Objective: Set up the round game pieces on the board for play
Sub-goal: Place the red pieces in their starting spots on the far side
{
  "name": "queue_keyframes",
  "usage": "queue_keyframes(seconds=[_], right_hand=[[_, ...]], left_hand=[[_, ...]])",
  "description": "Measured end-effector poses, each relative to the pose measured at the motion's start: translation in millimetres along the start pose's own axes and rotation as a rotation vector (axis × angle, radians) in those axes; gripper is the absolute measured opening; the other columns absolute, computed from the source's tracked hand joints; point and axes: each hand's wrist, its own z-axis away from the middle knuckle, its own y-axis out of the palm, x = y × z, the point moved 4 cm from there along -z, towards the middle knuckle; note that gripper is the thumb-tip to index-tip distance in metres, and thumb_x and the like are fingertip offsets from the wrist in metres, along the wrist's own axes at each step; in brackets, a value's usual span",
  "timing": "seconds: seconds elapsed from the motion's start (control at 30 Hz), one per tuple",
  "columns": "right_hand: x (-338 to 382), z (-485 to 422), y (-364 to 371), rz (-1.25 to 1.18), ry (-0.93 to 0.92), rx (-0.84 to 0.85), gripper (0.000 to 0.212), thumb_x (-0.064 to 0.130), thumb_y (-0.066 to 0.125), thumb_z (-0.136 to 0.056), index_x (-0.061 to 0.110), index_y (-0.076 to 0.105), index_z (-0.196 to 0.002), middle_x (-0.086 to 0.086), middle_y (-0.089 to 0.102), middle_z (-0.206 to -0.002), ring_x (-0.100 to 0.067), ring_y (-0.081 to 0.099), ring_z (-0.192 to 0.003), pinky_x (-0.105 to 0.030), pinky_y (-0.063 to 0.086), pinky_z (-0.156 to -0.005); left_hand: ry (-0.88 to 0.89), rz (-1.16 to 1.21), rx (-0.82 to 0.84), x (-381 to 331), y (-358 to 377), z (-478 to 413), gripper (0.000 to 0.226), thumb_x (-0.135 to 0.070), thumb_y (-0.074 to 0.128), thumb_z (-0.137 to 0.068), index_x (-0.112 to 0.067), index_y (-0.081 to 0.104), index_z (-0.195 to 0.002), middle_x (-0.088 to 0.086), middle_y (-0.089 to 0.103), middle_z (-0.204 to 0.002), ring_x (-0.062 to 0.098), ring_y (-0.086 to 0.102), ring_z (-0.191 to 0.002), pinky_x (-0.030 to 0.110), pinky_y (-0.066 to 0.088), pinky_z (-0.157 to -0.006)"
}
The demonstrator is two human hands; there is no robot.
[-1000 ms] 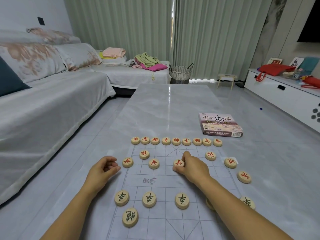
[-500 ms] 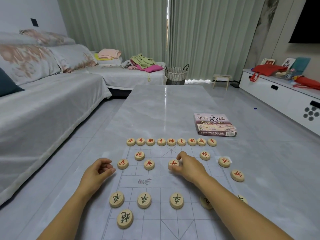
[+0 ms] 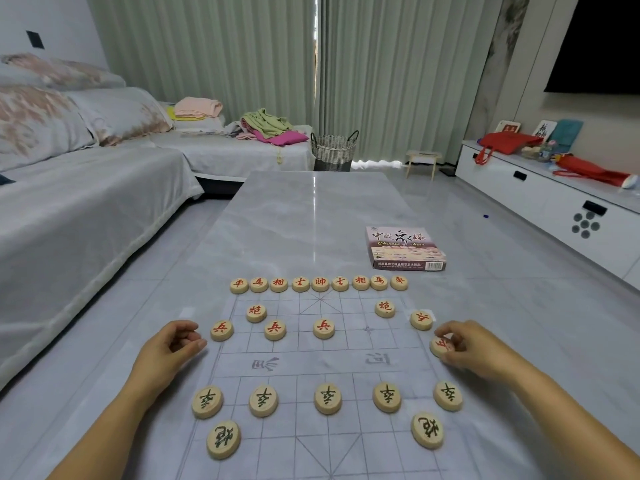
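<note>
board (image 3: 322,370) lies flat on the grey marble table (image 3: 311,220), near my end. right hand (image 3: 474,351) sits at the board's right edge, thumb and fingertips pinching a red-marked piece (image 3: 440,345) that rests low against the sheet. i cannot tell if it is lifted clear. loose red piece (image 3: 421,319) lies just beyond it, at the board's right margin. left hand (image 3: 169,351) rests on the table beside the left edge, fingers curled in against the thumb, nothing visible in it. nearest to it is the leftmost red soldier (image 3: 221,330). two more red soldiers (image 3: 275,329) and (image 3: 323,328) sit on the same line. the two spots to their right are bare. far row of nine red pieces (image 3: 320,283) runs along the top edge, pieces side by side. red cannons stand one line nearer me, left one (image 3: 256,312) and right one (image 3: 385,308). near side: five dark-marked pieces (image 3: 327,398) spaced across one line, and two dark cannons behind them, left (image 3: 223,439) and right (image 3: 427,430). game box (image 3: 405,249) lies closed on the table beyond the board's far right corner, well apart from the pieces. grey sofa (image 3: 86,220) runs along the left.
</note>
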Motion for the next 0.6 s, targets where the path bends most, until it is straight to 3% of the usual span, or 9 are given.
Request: queue_keyframes(seconds=[0.1, 0.23, 0.37, 0.43, 0.53, 0.6], right_hand=[[23.8, 1.0, 9.9, 0.008, -0.037, -0.057, 0.03, 0.037, 0.065, -0.081, 0.023, 0.053, -0.104, 0.001, 0.054, -0.101, -0.012, 0.053, -0.083, -0.021, 0.04, -0.065], [66.5, -10.7, 28.6, 0.095, -0.047, -0.1, 0.037, 0.052, 0.06, -0.078, 0.02, 0.047, -0.094, 0.003, 0.059, -0.091, -0.016, 0.053, -0.081, -0.03, 0.04, -0.064], [93.9, -26.3, 37.4, 0.111, -0.058, -0.152, 0.047, 0.057, 0.057, -0.079, 0.019, 0.044, -0.105, -0.001, 0.062, -0.106, -0.018, 0.05, -0.084, -0.031, 0.039, -0.067], [93.8, -30.9, 40.2, 0.069, -0.061, -0.107, 0.052, 0.055, 0.059, -0.077, 0.02, 0.045, -0.113, -0.001, 0.059, -0.114, -0.02, 0.054, -0.096, -0.032, 0.042, -0.072], [90.7, -32.8, 42.8, 0.066, -0.109, -0.078, 0.045, 0.043, 0.059, -0.081, 0.024, 0.047, -0.12, 0.0, 0.058, -0.12, -0.02, 0.056, -0.103, -0.033, 0.048, -0.079], [89.4, -33.0, 43.5, 0.05, -0.108, -0.12, 0.039, 0.042, 0.059, -0.083, 0.024, 0.049, -0.116, 0.0, 0.06, -0.116, -0.019, 0.057, -0.099, -0.031, 0.047, -0.073]], left_hand=[[0.006, -0.008, 0.002, -0.5, 0.0, 0.7, 0.025, -0.007, 0.066, -0.082, -0.013, 0.058, -0.104, 0.009, 0.064, -0.093, 0.028, 0.06, -0.092, 0.031, 0.046, -0.081], [0.013, -0.014, 0.001, 0.0, -0.1, 0.5, 0.024, -0.008, 0.066, -0.081, -0.014, 0.058, -0.103, 0.008, 0.065, -0.093, 0.027, 0.06, -0.091, 0.03, 0.045, -0.079], [0.027, -0.022, -0.005, 0.3, -0.6, 0.6, 0.023, -0.009, 0.066, -0.082, -0.013, 0.059, -0.103, 0.008, 0.065, -0.093, 0.024, 0.06, -0.089, 0.026, 0.045, -0.075], [0.032, -0.022, -0.005, 0.1, -0.9, -0.7, 0.023, -0.009, 0.066, -0.082, -0.013, 0.059, -0.103, 0.008, 0.065, -0.094, 0.024, 0.06, -0.089, 0.026, 0.045, -0.075], [0.027, -0.015, -0.011, 1.0, -1.6, -2.5, 0.023, -0.009, 0.066, -0.082, -0.013, 0.059, -0.103, 0.008, 0.065, -0.094, 0.025, 0.06, -0.09, 0.027, 0.045, -0.077], [0.029, -0.02, -0.012, 1.3, -0.7, -2.0, 0.023, -0.008, 0.067, -0.082, -0.013, 0.059, -0.103, 0.008, 0.065, -0.093, 0.026, 0.06, -0.09, 0.028, 0.045, -0.077]])
